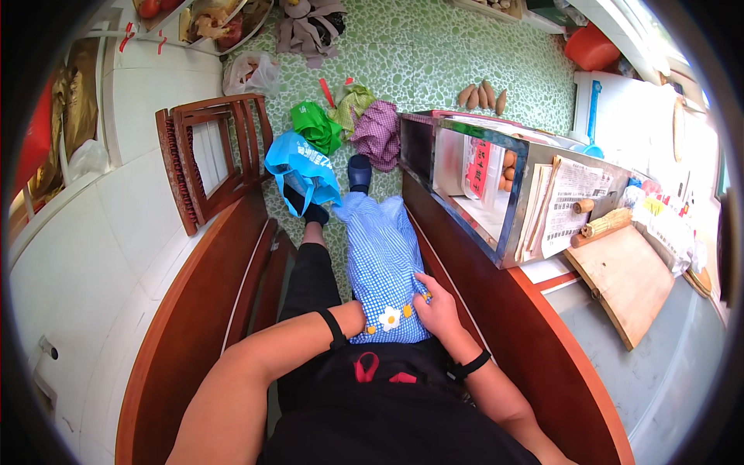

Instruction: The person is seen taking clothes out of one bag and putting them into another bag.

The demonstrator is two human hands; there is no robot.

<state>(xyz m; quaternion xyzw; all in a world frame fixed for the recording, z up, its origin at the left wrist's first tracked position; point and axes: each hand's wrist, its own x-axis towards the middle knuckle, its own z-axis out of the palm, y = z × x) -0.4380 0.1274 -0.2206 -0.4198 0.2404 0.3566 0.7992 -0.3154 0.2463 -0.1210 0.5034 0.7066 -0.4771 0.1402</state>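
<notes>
A long blue-and-white checked cloth piece (pixel 384 256), with daisy and yellow patches near its close end, hangs in front of my lap and over my right leg. It looks like a bag or an apron; which one I cannot tell. My left hand (pixel 354 317) reaches to its near left edge, and the fingers are hidden behind or inside the fabric. On the opposite edge my right hand (pixel 438 308) is closed, pinching the cloth beside a yellow patch. Black bands circle both wrists.
Wooden panels flank my legs. Ahead on the green floor lie a light-blue bag (pixel 302 167), a green bag (pixel 315 126), a purple checked cloth (pixel 377 133) and several sweet potatoes (pixel 484 96). A wooden chair (pixel 213 159) stands left; a metal rack (pixel 508 182) and cutting board (pixel 626 283) are right.
</notes>
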